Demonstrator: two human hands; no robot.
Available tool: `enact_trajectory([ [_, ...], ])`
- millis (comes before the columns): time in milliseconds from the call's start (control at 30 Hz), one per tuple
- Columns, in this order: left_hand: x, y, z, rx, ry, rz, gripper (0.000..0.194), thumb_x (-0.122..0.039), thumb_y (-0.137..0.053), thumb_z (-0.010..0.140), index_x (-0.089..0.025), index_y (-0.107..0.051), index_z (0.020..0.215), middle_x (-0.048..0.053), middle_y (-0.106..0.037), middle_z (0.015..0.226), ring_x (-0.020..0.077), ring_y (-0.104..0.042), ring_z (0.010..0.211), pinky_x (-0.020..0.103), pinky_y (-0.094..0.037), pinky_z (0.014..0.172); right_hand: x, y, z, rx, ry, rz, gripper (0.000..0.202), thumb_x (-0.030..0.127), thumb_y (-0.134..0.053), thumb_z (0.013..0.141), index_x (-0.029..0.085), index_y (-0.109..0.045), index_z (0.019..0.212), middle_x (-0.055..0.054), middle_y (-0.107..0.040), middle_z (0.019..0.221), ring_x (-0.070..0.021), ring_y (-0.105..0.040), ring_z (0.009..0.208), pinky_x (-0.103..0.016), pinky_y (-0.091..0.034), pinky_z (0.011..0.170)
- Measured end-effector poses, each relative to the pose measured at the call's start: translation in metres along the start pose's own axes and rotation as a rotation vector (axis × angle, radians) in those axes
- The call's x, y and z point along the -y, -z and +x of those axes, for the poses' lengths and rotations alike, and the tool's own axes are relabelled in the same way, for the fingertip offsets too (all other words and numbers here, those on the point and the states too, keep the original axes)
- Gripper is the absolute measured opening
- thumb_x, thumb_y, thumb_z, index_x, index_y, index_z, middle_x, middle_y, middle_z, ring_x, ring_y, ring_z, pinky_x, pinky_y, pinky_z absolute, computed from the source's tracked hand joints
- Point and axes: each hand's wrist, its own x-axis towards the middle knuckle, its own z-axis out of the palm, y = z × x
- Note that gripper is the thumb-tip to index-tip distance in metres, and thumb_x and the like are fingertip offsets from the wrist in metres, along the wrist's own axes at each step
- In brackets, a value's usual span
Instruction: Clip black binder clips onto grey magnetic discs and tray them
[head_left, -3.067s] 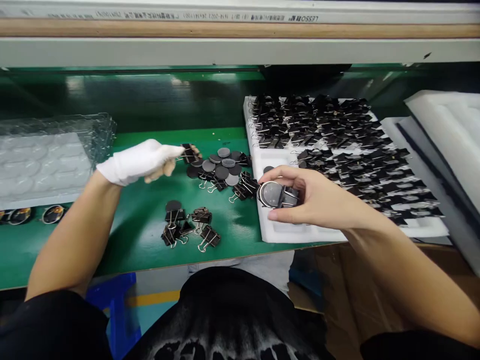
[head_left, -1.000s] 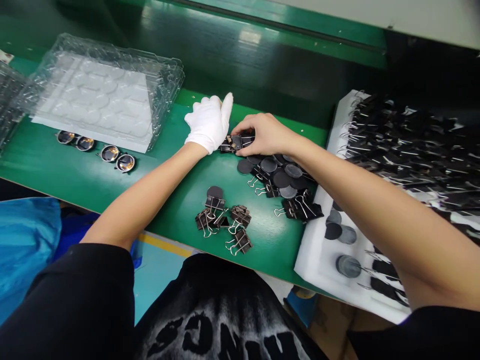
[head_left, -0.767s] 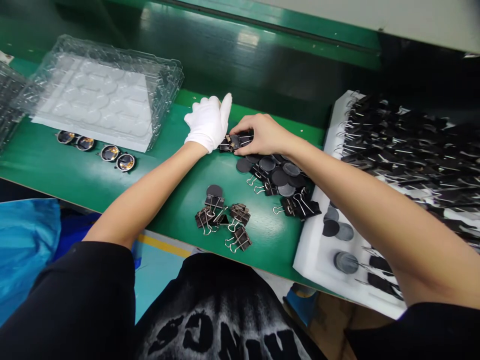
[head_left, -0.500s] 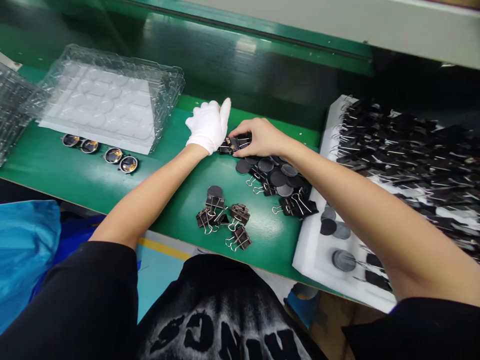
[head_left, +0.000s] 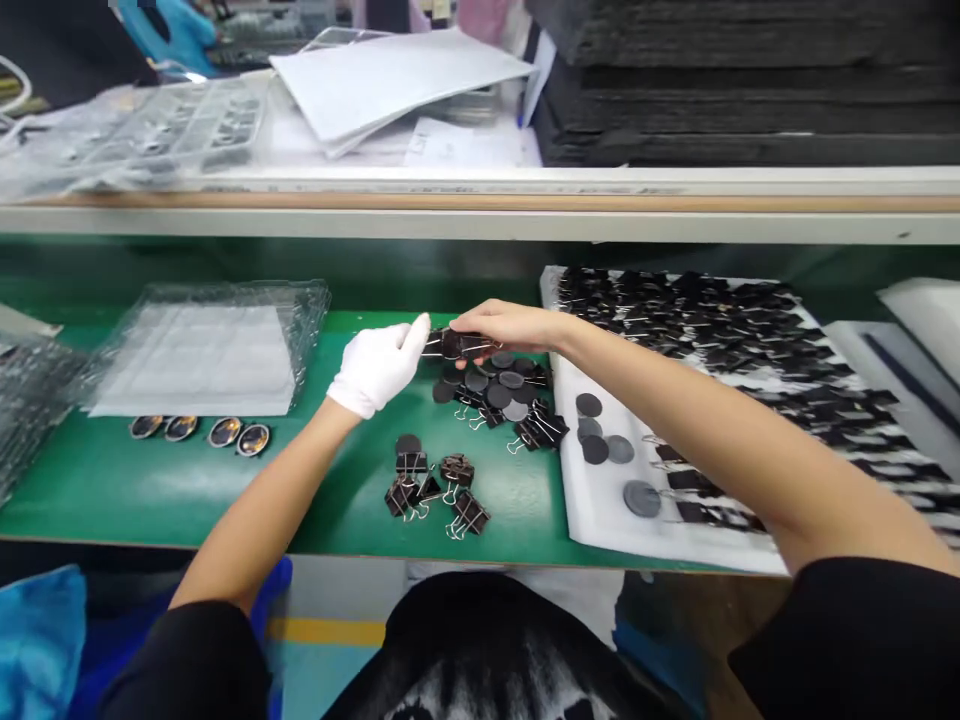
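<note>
Black binder clips (head_left: 453,345) are held above the green bench (head_left: 517,515), near the dark discs (head_left: 499,395), fingers of the gloved left hand (head_left: 377,368) and bare right hand (head_left: 511,325) clamped on them. 2-handed manipulation appears under way; the next move likely calls for steady, opposed pinching.

On the worktop (head_left: 510,520), a tray (head_left: 195,350) lies left, toward the back edge, with a row of round pieces (head_left: 225,433) just before it. Midway, clips (head_left: 456,345) sit between left hand (head_left: 379,368) and right hand (head_left: 510,326); discs (head_left: 499,395) lie before these, loose clips (head_left: 457,468) nearer the front edge. Right lies a board (head_left: 589,510) bearing clips and discs. A shelf (head_left: 480,226) runs above the back edge.
</note>
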Motion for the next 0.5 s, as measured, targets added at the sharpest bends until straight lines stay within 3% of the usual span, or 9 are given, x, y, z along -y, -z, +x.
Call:
enact_trajectory([
  [67,-0.021,0.004,-0.002,0.031,-0.010,-0.019,0.058,-0.053,-0.032,0.104,-0.021,-0.055,0.061,0.005,-0.056,0.055,0.0194,-0.059,0.058,0.032,-0.039,0.062,0.000,-0.007,-0.028,-0.029,-0.011,0.067,0.039,0.059,-0.072,0.085,0.022,-0.073,0.094,-0.008,-0.079,0.087,-0.0190,-0.071,0.075,-0.030,-0.058,0.065],
  [167,-0.054,0.001,-0.005,0.032,-0.033,-0.081,0.062,-0.054,-0.031,0.104,-0.022,-0.043,0.052,0.002,-0.048,0.047,0.0165,-0.050,0.048,0.032,-0.034,0.056,-0.007,-0.018,-0.073,-0.158,0.070,0.013,0.032,0.051,-0.080,0.080,0.022,-0.069,0.089,-0.004,-0.076,0.083,-0.0177,-0.070,0.074,-0.030,-0.057,0.067],
  [267,-0.075,-0.003,-0.013,0.105,-0.174,-0.137,0.058,-0.051,-0.029,0.104,-0.022,-0.057,0.062,0.001,-0.055,0.050,0.0173,-0.053,0.049,0.033,-0.037,0.057,-0.018,-0.021,-0.123,-0.335,0.151,-0.173,0.026,0.044,-0.077,0.080,0.020,-0.071,0.086,0.000,-0.070,0.077,-0.0160,-0.064,0.070,-0.030,-0.051,0.063],
  [333,-0.078,-0.006,-0.018,0.182,-0.287,-0.182,0.055,-0.049,-0.024,0.105,-0.023,-0.069,0.086,0.001,-0.064,0.060,0.0187,-0.061,0.057,0.033,-0.044,0.063,-0.024,-0.019,-0.162,-0.442,0.163,-0.299,0.023,0.042,-0.073,0.083,0.020,-0.073,0.090,0.001,-0.069,0.078,-0.0157,-0.061,0.068,-0.030,-0.048,0.062],
  [400,-0.070,-0.010,-0.020,0.190,-0.360,-0.170,0.052,-0.048,-0.025,0.104,-0.026,-0.071,0.103,-0.001,-0.070,0.068,0.0201,-0.067,0.065,0.035,-0.049,0.070,-0.031,-0.016,-0.205,-0.570,0.167,-0.412,0.023,0.040,-0.071,0.084,0.021,-0.072,0.097,-0.001,-0.072,0.086,-0.0180,-0.064,0.074,-0.033,-0.050,0.068],
  [500,-0.041,-0.022,-0.020,0.110,-0.279,-0.172,0.047,-0.051,-0.031,0.101,-0.028,-0.072,0.095,-0.003,-0.072,0.073,0.0209,-0.068,0.067,0.037,-0.052,0.070,-0.046,-0.020,-0.272,-0.741,0.204,-0.543,0.023,0.037,-0.072,0.085,0.023,-0.071,0.104,-0.005,-0.075,0.104,-0.0237,-0.069,0.093,-0.040,-0.054,0.085],
])
